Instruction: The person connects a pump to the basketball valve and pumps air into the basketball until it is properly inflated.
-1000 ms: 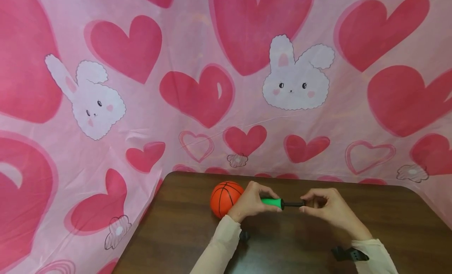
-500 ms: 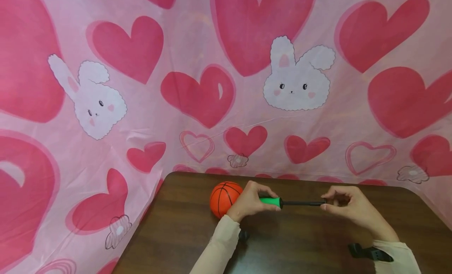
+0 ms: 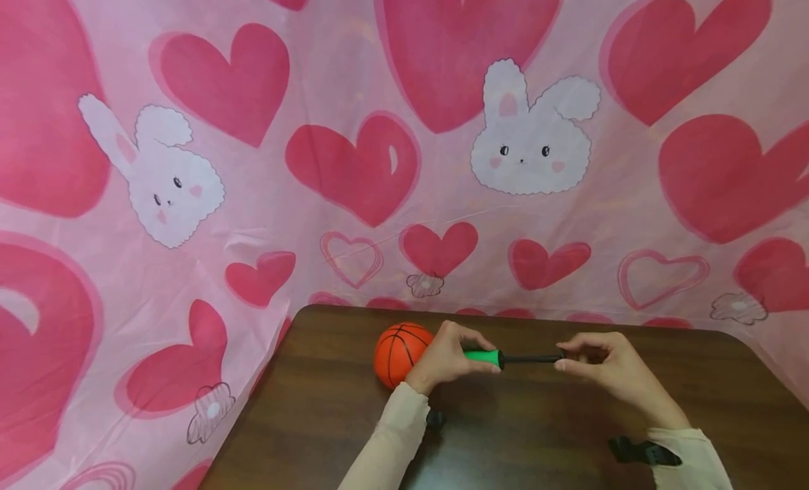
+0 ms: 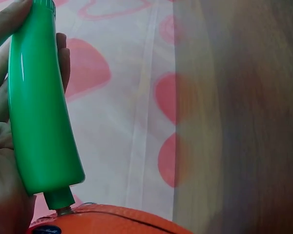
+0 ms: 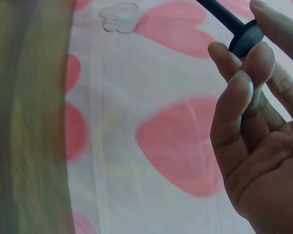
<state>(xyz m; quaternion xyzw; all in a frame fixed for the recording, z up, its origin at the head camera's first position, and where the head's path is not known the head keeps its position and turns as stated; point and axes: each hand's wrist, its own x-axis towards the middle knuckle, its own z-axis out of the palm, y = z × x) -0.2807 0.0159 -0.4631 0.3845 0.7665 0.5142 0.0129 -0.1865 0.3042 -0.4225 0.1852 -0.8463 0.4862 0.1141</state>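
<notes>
My left hand (image 3: 449, 356) grips the green barrel of a small hand pump (image 4: 41, 107). In the left wrist view the pump's nozzle meets an orange basketball (image 4: 117, 222) at a thin metal fitting. The ball, marked with black lines, sits just left of that hand in the head view, partly covered by it. From the barrel's other end a black rod (image 3: 531, 359) sticks out to the right. My right hand (image 3: 607, 360) pinches the round black knob (image 5: 247, 39) at the rod's end between thumb and fingers.
A brown wooden table (image 3: 505, 434) with rounded corners lies under both hands. Behind it and along its left side hangs a pink sheet (image 3: 442, 209) printed with hearts and rabbits. A black strap (image 3: 645, 451) shows at the right sleeve.
My right hand first moved right, drawing the rod further out, then came partway back left with a shorter length of rod showing. The left hand and ball stay nearly in place.
</notes>
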